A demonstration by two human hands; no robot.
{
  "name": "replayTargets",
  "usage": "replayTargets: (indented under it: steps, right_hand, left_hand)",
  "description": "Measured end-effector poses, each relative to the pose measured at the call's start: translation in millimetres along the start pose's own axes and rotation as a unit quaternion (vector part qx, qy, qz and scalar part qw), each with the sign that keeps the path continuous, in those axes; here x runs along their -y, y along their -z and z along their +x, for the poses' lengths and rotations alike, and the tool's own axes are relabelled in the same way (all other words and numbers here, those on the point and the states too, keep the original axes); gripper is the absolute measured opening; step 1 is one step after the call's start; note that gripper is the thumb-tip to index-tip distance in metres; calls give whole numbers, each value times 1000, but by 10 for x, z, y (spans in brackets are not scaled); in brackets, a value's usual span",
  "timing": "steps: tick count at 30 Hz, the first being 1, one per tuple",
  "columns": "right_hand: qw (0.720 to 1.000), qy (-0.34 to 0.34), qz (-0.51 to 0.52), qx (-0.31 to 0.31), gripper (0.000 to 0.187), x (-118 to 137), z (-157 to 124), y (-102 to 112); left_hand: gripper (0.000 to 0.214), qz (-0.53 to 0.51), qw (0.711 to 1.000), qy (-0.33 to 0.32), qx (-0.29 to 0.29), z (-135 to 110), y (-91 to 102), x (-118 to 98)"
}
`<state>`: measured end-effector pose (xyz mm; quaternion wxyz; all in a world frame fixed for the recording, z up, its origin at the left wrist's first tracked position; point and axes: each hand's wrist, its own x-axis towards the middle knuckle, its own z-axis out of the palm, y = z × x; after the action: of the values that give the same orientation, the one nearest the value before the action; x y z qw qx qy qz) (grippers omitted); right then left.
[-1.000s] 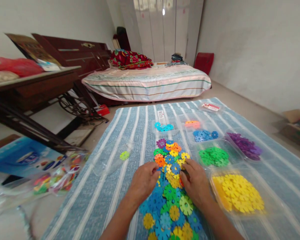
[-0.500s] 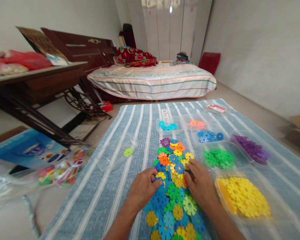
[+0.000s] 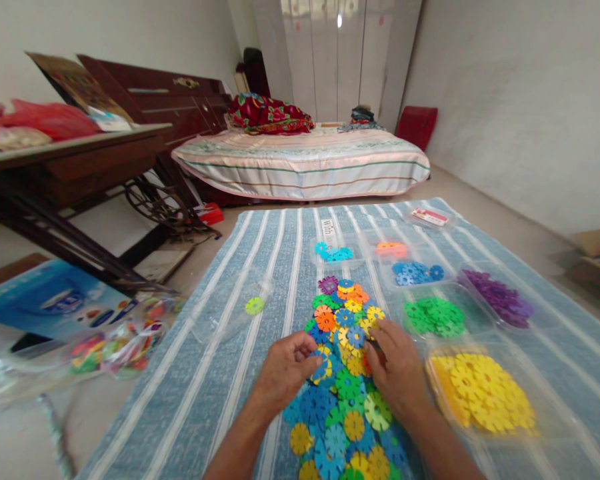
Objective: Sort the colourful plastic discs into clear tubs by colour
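Observation:
Flower-edged plastic discs in mixed colours form a long pile (image 3: 350, 383) down the middle of the cloth. My left hand (image 3: 289, 368) is at the pile's left side, thumb and forefinger drawn together beside a yellow and blue disc (image 3: 324, 367); what lies in the pinch is hard to make out. On the right side, my right hand (image 3: 396, 363) rests over the discs, fingers bent and the thumb apart, near an orange disc partly hidden by it. Sorted yellow discs (image 3: 490, 393) and green discs (image 3: 434, 316) sit in clear boxes to the right.
More clear boxes hold blue discs (image 3: 416, 273), purple discs (image 3: 495, 297), orange discs (image 3: 391, 249) and light blue discs (image 3: 333, 253). One lime disc (image 3: 254, 306) lies in a clear tray at left. Beyond the striped cloth (image 3: 180, 407) stands a bed (image 3: 300, 163); a sewing-machine table (image 3: 75, 153) is at left.
My left hand has shifted slightly, and more of the yellow and blue disc shows by its fingertips. My right hand stays over the pile. The whole view has moved a little.

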<state>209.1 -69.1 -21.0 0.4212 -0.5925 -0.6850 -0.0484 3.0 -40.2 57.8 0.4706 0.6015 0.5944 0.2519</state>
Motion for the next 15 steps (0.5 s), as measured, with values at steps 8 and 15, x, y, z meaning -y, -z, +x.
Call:
replayTargets:
  steps: [8,15]
  right_hand:
    - [991,51,126,2,21,365,62,60]
    - [980,5,188,66,10,492,52,-1]
  left_hand:
    - [18,-45,998,-27,-21,-32,17,32]
    - [18,-67,996,-52,-27,-69,37,93]
